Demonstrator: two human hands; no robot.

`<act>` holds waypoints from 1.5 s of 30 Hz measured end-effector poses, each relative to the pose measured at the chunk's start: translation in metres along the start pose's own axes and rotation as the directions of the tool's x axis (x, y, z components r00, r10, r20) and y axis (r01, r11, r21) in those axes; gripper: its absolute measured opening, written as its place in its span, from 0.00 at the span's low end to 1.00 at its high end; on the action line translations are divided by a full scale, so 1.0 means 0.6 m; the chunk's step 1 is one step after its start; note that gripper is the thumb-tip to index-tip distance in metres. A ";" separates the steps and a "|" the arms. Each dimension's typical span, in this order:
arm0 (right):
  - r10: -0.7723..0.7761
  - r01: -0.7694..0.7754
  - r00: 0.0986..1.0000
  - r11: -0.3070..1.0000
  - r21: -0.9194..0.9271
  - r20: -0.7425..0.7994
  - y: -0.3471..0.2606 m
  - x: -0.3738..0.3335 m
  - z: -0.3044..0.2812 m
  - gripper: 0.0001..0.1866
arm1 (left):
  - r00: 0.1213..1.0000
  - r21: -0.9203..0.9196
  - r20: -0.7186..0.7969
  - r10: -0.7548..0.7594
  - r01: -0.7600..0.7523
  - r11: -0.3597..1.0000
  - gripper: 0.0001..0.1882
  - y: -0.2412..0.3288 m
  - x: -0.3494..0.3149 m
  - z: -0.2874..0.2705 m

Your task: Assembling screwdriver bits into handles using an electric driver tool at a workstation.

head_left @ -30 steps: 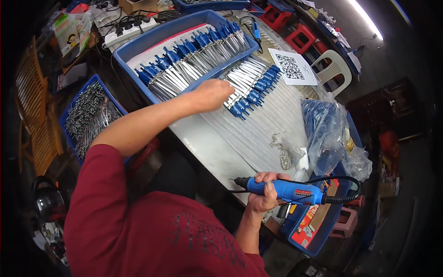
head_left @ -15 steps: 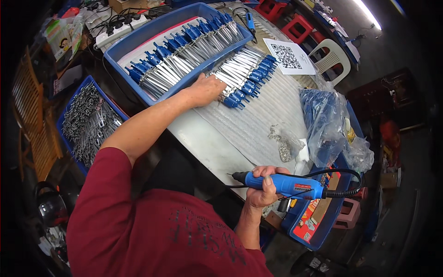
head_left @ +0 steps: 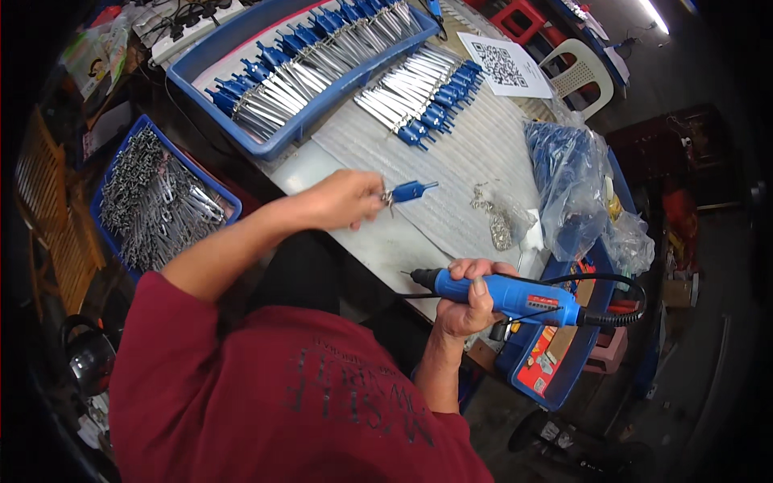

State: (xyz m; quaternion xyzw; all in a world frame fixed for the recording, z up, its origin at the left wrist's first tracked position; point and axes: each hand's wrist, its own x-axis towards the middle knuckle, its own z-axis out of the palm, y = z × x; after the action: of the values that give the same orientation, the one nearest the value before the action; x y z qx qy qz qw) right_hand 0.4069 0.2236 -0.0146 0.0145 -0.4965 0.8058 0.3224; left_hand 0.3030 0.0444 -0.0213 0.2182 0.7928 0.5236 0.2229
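Observation:
Over the near left part of the foam-covered table, my left hand is closed on a metal piece with a blue end; the blue part sticks out to the right of my fingers, and the rest is mostly hidden in the grip. My right hand is wrapped round a blue electric screwdriver, its black nose and thin bit pointing left and its cable leaving at the right end. Beyond my left hand, a row of similar blue-ended metal pieces lies on the foam sheet.
A blue tray of more such pieces stands at the back left. Lower left is a blue bin of metal rods. Small metal parts lie in a clear bag, near crumpled plastic and another blue bin at right.
My left hand has come back from the row toward me, carrying one blue-ended piece. The electric screwdriver stays in my right hand; the view has shifted slightly.

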 end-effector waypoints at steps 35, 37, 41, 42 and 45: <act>0.001 -0.003 0.995 1.000 0.016 0.095 0.010 -0.006 0.028 0.22 | 0.866 -0.513 0.259 -0.427 0.498 0.699 0.07 -0.031 -0.119 0.129; 0.001 -0.003 0.994 1.000 0.015 0.108 0.011 -0.007 0.028 0.22 | 0.859 -0.491 0.266 -0.437 0.511 0.706 0.07 -0.029 -0.118 0.129; 0.013 -0.013 0.994 1.000 0.003 0.106 0.010 -0.008 0.032 0.22 | 0.853 -0.485 0.265 -0.449 0.520 0.703 0.07 -0.025 -0.120 0.127; 0.014 -0.014 0.995 1.000 -0.002 0.101 0.010 -0.008 0.033 0.22 | 0.857 -0.492 0.264 -0.442 0.514 0.703 0.07 -0.025 -0.120 0.127; 0.017 -0.017 0.994 1.000 -0.001 0.112 0.011 -0.007 0.035 0.22 | 0.864 -0.501 0.264 -0.429 0.503 0.704 0.07 -0.028 -0.120 0.127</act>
State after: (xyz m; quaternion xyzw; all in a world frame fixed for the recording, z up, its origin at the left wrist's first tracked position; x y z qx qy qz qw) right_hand 0.4006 0.2026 -0.0108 0.0556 -0.5140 0.8063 0.2873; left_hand 0.4037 0.0527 -0.0546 -0.0309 0.6196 0.6414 0.4514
